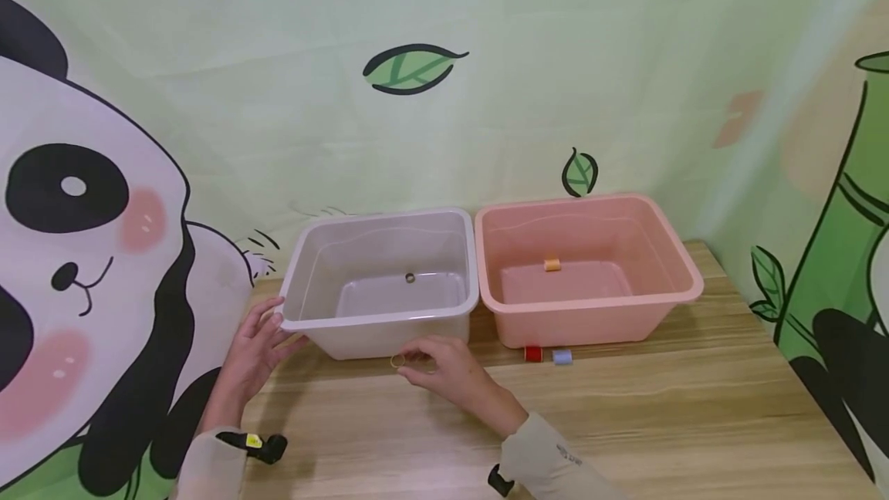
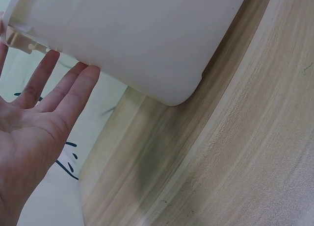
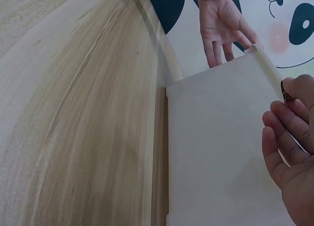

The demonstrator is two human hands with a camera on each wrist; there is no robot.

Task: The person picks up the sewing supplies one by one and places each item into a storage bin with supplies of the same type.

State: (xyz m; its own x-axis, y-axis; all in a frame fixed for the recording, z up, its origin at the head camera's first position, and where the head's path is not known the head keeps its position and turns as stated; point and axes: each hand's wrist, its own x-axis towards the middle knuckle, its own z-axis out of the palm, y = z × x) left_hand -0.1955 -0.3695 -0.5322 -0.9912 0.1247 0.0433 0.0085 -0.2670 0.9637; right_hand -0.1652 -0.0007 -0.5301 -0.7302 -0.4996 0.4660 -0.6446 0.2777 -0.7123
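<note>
My right hand [image 1: 444, 367] pinches a thin gold-coloured ring [image 1: 397, 361] between thumb and index finger, just in front of the grey-white bin [image 1: 403, 334]. In the right wrist view the ring [image 3: 284, 91] shows dark at the fingertips, close by the bin's rim. At the bin's front left corner, my left hand [image 1: 253, 349] touches the rim with extended fingers. Those fingers [image 2: 73, 96] lie spread along the bin's side in the left wrist view. Another small ring [image 1: 410, 278] sits on the floor of the grey-white bin.
A pink bin [image 1: 590, 322] stands to the right of the grey-white one, with an orange thread spool [image 1: 552, 265] inside. Red [image 1: 533, 354] and light blue [image 1: 562, 357] spools lie before it on the wooden table [image 1: 660, 423]. A printed cloth [image 1: 486, 137] hangs behind.
</note>
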